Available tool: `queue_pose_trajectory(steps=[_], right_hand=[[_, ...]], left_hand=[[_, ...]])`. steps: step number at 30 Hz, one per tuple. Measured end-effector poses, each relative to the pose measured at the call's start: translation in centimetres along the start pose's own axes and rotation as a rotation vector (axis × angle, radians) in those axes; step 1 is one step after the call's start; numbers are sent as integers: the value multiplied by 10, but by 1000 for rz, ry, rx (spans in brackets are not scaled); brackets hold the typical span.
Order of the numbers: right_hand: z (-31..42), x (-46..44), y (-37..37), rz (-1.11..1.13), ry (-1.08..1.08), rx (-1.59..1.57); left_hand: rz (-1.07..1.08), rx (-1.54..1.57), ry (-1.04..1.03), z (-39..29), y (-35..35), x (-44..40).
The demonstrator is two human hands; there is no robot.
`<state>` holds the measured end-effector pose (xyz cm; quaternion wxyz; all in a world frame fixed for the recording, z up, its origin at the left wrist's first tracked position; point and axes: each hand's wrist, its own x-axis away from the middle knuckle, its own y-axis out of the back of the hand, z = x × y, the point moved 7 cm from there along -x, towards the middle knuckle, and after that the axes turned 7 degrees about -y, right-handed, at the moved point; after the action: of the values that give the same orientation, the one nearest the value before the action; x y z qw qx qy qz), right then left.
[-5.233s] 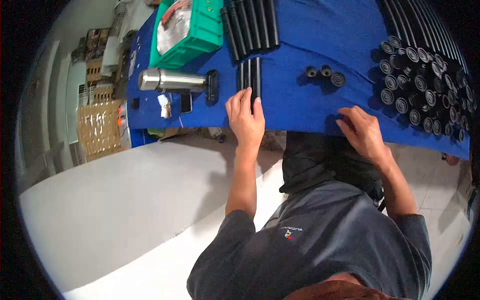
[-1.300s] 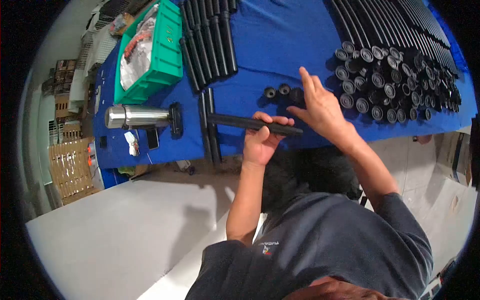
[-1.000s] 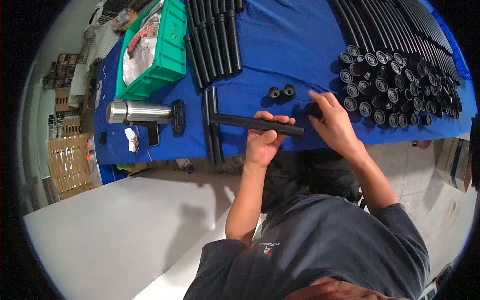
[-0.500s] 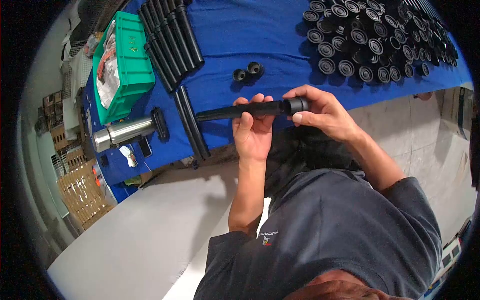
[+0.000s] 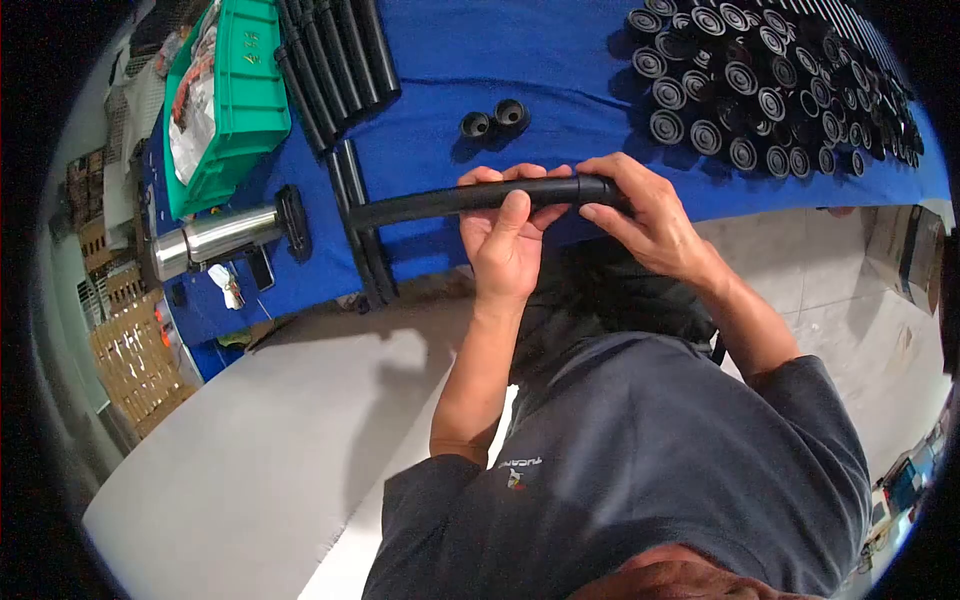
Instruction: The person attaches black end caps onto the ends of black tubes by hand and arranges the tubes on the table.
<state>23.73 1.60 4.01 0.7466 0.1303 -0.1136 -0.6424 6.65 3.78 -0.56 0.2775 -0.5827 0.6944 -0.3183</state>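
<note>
A long black plastic tube (image 5: 420,206) lies across my left hand (image 5: 503,240), its fingers behind it and the thumb pressed on its front. My right hand (image 5: 645,215) is closed round a black cylindrical end piece (image 5: 594,190), which sits against the tube's right end with no gap showing. The fingers partly hide this end piece. Toward the left, the tube passes over a pair of black tubes (image 5: 350,185) lying on the blue cloth. Two small black cup-shaped fittings (image 5: 476,125) stand just beyond my left hand.
Many black round fittings (image 5: 741,78) stand grouped at the far right of the blue-covered table (image 5: 480,60). Several black tubes (image 5: 345,60) lie at the far left beside a green crate (image 5: 250,90). Nearer are a steel flask (image 5: 220,233) and a phone (image 5: 261,268).
The end piece in my right hand has moved onto the tube's right end, closing the gap between them. The view has shifted slightly.
</note>
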Motion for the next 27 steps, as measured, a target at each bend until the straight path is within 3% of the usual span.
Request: queue_pose_trajectory(steps=[8, 14, 17, 20, 27], right_hand=[[5, -3, -3, 27, 84, 49], [9, -2, -1, -21, 169, 63], [0, 6, 6, 24, -26, 20], [-36, 17, 6, 61, -291, -450], [-21, 7, 1, 56, -309, -379]], left_hand=[[-104, 53, 50, 1, -2, 1], [-67, 31, 58, 0, -2, 0], [89, -70, 63, -3, 2, -4], [110, 30, 28, -28, 7, -8], [85, 71, 12, -25, 27, -6]])
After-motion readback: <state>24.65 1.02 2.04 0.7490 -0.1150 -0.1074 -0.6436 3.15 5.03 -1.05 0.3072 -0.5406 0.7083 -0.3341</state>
